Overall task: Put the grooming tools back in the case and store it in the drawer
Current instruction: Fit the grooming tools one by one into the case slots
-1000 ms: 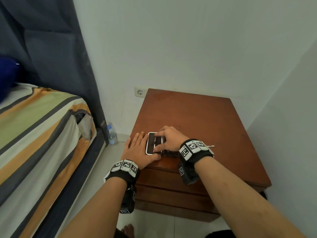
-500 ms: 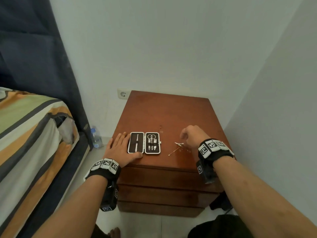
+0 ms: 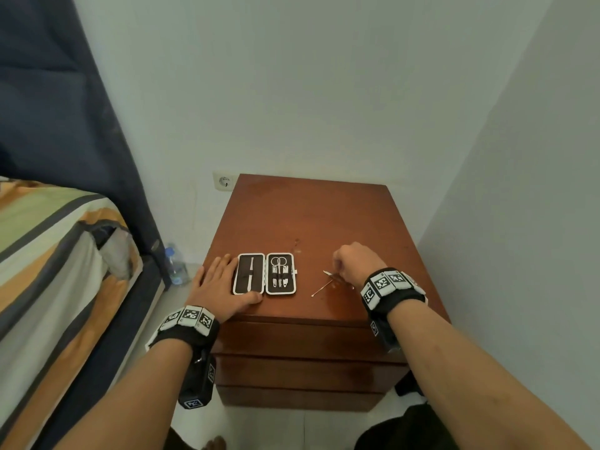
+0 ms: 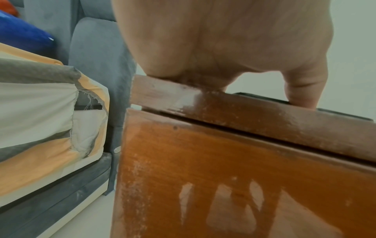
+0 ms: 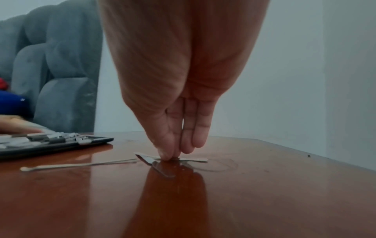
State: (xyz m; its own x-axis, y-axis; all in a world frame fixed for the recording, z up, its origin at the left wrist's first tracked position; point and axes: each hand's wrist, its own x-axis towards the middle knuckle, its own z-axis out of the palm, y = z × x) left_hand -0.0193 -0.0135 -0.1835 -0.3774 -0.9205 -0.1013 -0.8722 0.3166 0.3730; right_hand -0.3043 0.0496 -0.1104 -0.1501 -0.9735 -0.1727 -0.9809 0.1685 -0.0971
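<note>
The black grooming case (image 3: 264,273) with a white rim lies open and flat on the wooden nightstand (image 3: 311,216); scissors and other tools sit in its two halves. My left hand (image 3: 233,280) lies flat on the top just left of the case, and its thumb (image 4: 303,96) touches the case's front edge. To the right, my right hand (image 5: 173,154) points down and pinches a small flat metal tool (image 5: 151,159) against the wood. A thin ear pick (image 5: 77,165) lies loose beside it, between that tool and the case (image 5: 50,143).
Stacked drawers (image 3: 302,358) below the top are shut; the upper front (image 4: 223,177) fills the left wrist view. A striped bed (image 3: 48,271) and dark curtain stand on the left, with a water bottle (image 3: 173,264) on the floor. White walls close in behind and on the right.
A second ago both hands were on the case. The right hand has since moved right to the loose tools and now pinches one; the case lies open and the left hand stays beside it.
</note>
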